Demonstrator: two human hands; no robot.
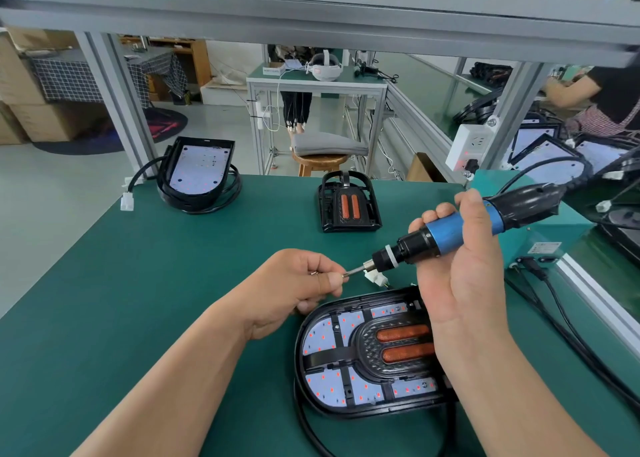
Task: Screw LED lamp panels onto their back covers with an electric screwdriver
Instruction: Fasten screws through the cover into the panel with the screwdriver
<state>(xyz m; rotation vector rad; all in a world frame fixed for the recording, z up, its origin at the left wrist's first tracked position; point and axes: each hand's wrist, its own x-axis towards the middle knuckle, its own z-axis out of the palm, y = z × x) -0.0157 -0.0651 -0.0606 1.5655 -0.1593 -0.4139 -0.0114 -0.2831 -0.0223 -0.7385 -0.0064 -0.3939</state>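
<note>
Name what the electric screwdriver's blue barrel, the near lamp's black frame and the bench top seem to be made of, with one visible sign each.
Blue barrel: smooth with a soft sheen, anodised metal or plastic; the look leaves it open.
Black frame: glossy moulded plastic, likely, from bright highlights on its rounded rim.
Bench top: matte green mat, probably rubber or vinyl; no glare.

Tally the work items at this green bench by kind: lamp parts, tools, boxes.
Lamp units with LED panel: 2
Black frame without panel: 1
Electric screwdriver: 1
Teal power box: 1
Total: 5
</note>
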